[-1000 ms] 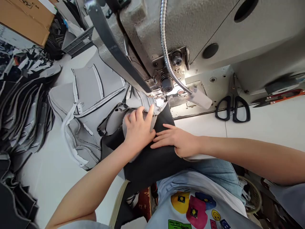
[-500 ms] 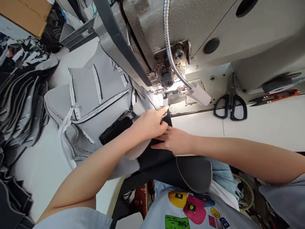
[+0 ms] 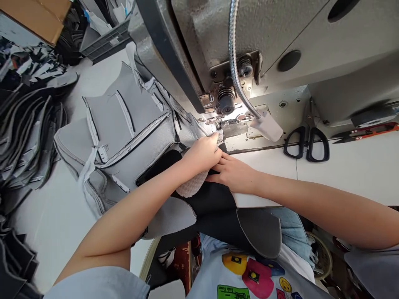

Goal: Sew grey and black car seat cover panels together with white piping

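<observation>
My left hand is closed on the edge of grey mesh fabric, just in front of the presser foot of the grey sewing machine. My right hand lies flat on the black fabric piece beside it, fingertips tucked under the left hand. Grey fabric spreads out to the left across the white table; the black piece hangs over the table's front edge onto my lap.
Black-handled scissors lie right of the needle plate, with orange thread snips further right. A flexible lamp lights the needle area. Stacks of dark cut pieces fill the left. A cardboard box sits top left.
Both hands have slid forward to the presser foot; the left hand went from flat on the fabric to pinching its edge. The grey fabric has shifted leftwards and more black fabric hangs off the table.
</observation>
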Demonstrator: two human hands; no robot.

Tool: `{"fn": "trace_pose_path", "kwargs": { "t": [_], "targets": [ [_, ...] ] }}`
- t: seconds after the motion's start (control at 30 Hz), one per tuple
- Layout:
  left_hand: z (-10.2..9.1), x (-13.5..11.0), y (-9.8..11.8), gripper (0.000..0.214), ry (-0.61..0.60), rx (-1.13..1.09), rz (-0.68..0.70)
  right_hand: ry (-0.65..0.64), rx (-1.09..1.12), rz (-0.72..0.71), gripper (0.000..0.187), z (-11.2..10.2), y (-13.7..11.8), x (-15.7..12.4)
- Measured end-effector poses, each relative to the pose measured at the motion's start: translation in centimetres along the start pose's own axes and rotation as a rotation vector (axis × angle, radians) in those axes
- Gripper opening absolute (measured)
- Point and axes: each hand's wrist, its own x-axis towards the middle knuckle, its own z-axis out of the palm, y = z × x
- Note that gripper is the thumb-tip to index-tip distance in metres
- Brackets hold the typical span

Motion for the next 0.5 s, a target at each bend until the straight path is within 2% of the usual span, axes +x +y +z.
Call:
{"fn": "trace_pose_path", "kwargs": {
  "t": [0.2,0.33,0.4,0.43,0.5],
  "targets": [
    [1.0,0.2,0.2,0.059,0.029,0.095,-0.001,-0.078,-0.030,0.055,0.036,-0.4,0.1,0.3],
    [2.1,-0.1,0.2,0.059,0.086,0.113,-0.022,-0.099,-0.094,-0.129,0.045,-1.7,0.8,-0.8],
    [2.9,-0.3,0.1,0.059,0.136,0.118,-0.027,-0.083,-0.088,-0.201,0.040,-2.6,1.6,-1.4],
    [3.2,-0.4,0.1,0.059,0.162,0.125,-0.025,-0.067,-0.082,-0.182,0.036,-3.0,2.1,-1.7],
    [3.9,-0.6,0.0,0.058,0.214,0.142,-0.016,-0.001,-0.090,-0.023,0.033,-3.7,3.0,-2.0]
  ]
}}
